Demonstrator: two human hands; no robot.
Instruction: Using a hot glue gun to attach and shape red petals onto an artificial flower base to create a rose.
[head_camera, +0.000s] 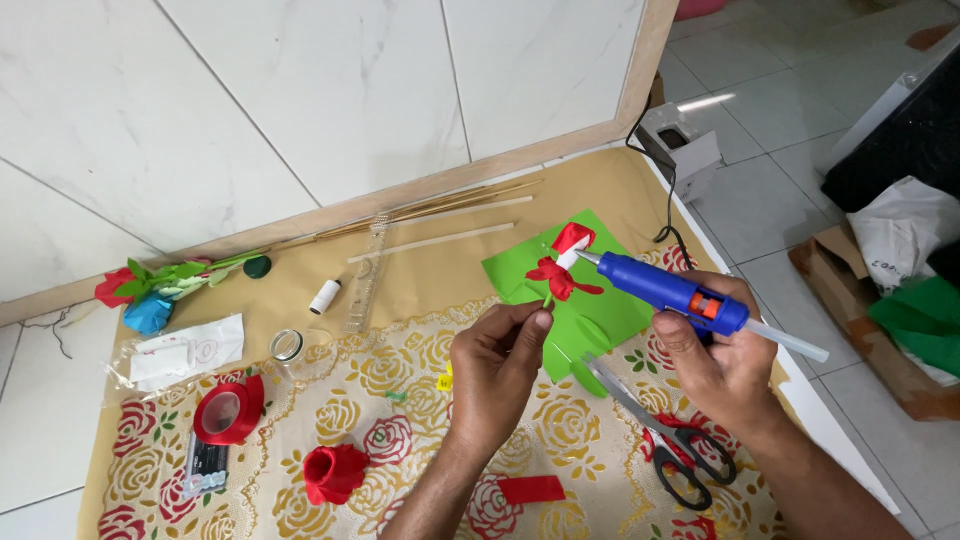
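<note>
- Head view: your left hand (497, 362) pinches the thin green stem of a small red ribbon flower (560, 268) between thumb and fingertips, holding it up over the green sheet (590, 310).
- Your right hand (722, 352) wraps its fingers around the blue glue gun (668, 291); its tip touches the flower.
- Red-handled scissors (672, 440) lie on the flowery cloth (400, 440) just beside your right hand.

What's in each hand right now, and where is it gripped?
Left hand pinches the red flower by its stem; right hand grips the blue glue gun by its handle.
</note>
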